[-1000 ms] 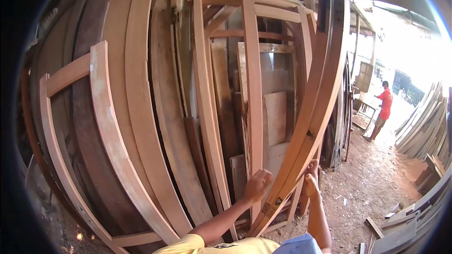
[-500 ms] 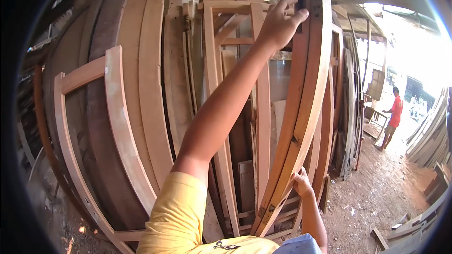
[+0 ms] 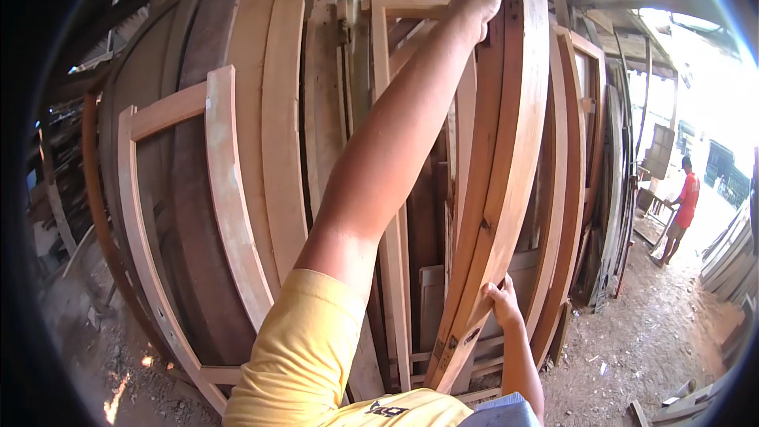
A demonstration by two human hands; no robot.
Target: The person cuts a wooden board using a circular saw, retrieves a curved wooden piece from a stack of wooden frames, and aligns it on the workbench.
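Observation:
A long wooden beam (image 3: 506, 134) stands upright and slightly tilted in front of me, with a groove along its length and dark slots near its lower end. High up, my left hand (image 3: 479, 1) is closed at the beam's upper left edge, its fingertips partly hidden. Lower down, my right hand (image 3: 504, 302) grips the beam's right edge, thumb on the near face and the other fingers behind. Just left of the beam, partly behind my left arm, leans a light wooden frame (image 3: 379, 39).
More door-like panels (image 3: 281, 111) and an open wooden frame (image 3: 229, 166) lean at the left. Further frames and boards (image 3: 609, 190) stand to the right. A person in a red shirt (image 3: 686, 202) stands farther off at the right. Wood scraps lie on the dirt floor (image 3: 617, 348).
My left hand has gone from spread fingers near the beam's top to closed on its edge. My right hand keeps its hold. The view has shifted slightly left.

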